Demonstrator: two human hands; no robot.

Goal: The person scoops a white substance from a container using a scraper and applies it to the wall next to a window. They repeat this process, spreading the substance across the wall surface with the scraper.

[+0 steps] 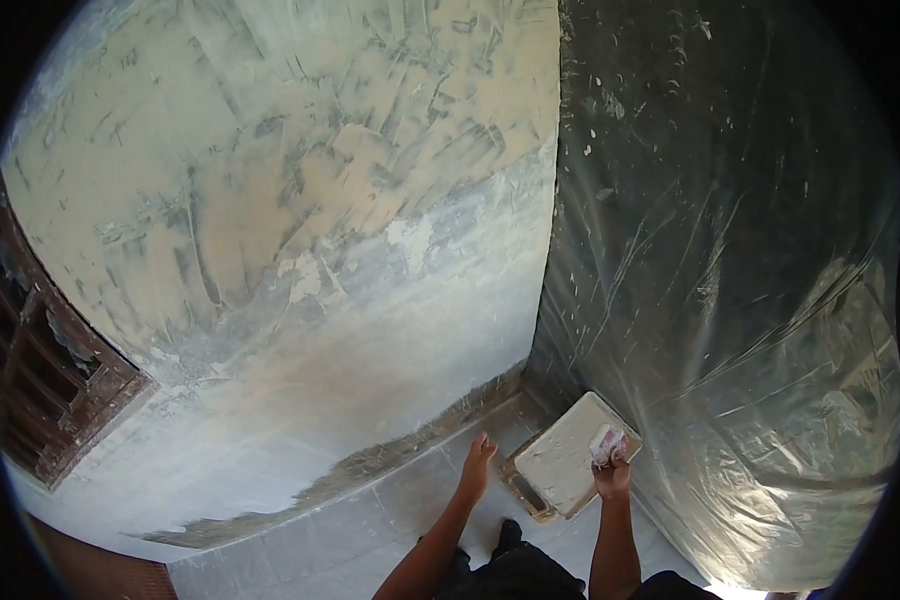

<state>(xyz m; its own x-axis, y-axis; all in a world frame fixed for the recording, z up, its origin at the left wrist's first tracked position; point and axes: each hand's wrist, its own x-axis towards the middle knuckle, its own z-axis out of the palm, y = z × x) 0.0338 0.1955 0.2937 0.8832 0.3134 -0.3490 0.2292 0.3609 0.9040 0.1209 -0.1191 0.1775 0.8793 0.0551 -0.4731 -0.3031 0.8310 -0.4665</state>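
Observation:
My right hand (613, 479) is closed on a small pinkish thing smeared with white paste (607, 444); its exact kind does not show. It is over the right part of a rectangular container (527, 491) filled with thick white paste (562, 450). Left of that container my left hand (480, 457) hangs over the floor near the wall base, fingers curled in and nothing visible in them.
A patchily plastered wall (370, 250) rises ahead, bare grey along its foot. Plastic sheeting (710, 280), splashed with white, hangs at the right. A brown slatted frame (55, 370) is at the left. Grey tiles (340, 545) cover the floor.

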